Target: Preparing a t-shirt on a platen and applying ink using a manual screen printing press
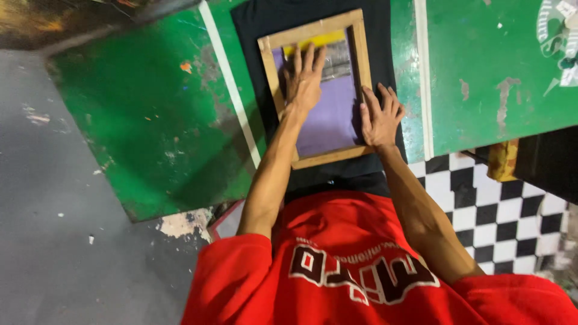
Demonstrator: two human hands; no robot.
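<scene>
The left hand (304, 84) lies flat, fingers spread, on the purple mesh of the wooden-framed printing screen (355, 45); the right hand (380, 117) presses its right rail, gripping nothing. The screen sits on black fabric (253, 24) over the green painted worktop (150, 120). Uneven pressure could shift the frame and smear.

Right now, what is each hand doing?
Left hand: open, flat on the purple mesh inside the wooden screen frame.
Right hand: open, pressing the frame's right edge.

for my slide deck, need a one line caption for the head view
Left hand flat on the purple screen of a wooden frame, right hand on its edge, over black cloth on a green table.
</scene>
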